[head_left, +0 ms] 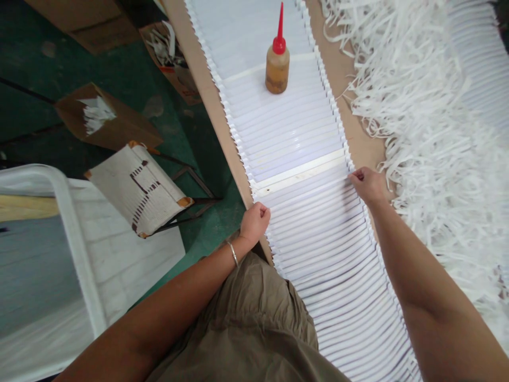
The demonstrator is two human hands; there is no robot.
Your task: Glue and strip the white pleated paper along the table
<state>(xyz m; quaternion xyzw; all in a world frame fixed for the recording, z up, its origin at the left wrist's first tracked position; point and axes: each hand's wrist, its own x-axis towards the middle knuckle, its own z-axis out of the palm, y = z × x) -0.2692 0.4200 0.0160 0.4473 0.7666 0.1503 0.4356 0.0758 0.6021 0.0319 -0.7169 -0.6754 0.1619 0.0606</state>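
A long row of overlapping white paper sheets (302, 138) runs up the brown table (207, 90). My left hand (254, 220) is closed in a pinch on the left edge of one sheet, at the table's left side. Over on the right edge of the same row, my right hand (368, 183) pinches the sheet with fingers curled. Between my hands a cream strip (300, 172) shows where the sheets are parted. A glue bottle (277, 63) with a red pointed nozzle stands upright on the sheets further up.
A big heap of white paper strips (429, 132) covers the table's right side. Left of the table, on the green floor, stand cardboard boxes (107, 119), a stool with a woven paper seat (139, 188) and a white plastic chair (67, 223).
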